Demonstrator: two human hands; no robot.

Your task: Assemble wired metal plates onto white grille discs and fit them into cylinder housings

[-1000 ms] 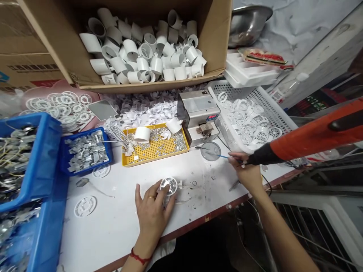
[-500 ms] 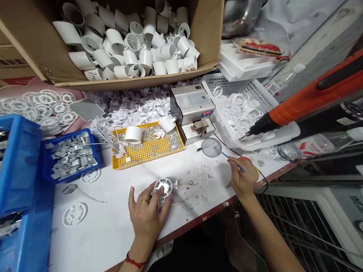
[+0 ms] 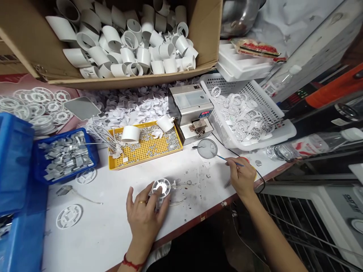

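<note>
My left hand [image 3: 146, 213] rests on the white table, its fingers around a round white plastic part [image 3: 161, 188] with a shiny centre. Wires run from this part to the right. Pinched in my right hand [image 3: 242, 175] is a thin blue stick [image 3: 224, 158], its tip over a small round grey dish [image 3: 207, 148]. At the left lie another white ring [image 3: 69, 216] and a small metal piece with a wire [image 3: 64, 190]. Behind my left hand is a yellow tray [image 3: 147, 145] of small metal bits, with two white tubes in it.
A metal machine [image 3: 191, 109] with a red display stands behind the dish. A cardboard box [image 3: 127, 81] of white tubes is at the back. White basket [image 3: 276, 141] and bottle [image 3: 312, 145] are right; blue bins [image 3: 17, 162] are left. An orange tool [image 3: 337, 88] hangs at right.
The orange tool has shifted to the right, away from above the basket. The whole view has moved slightly. Both hands keep nearly the same pose.
</note>
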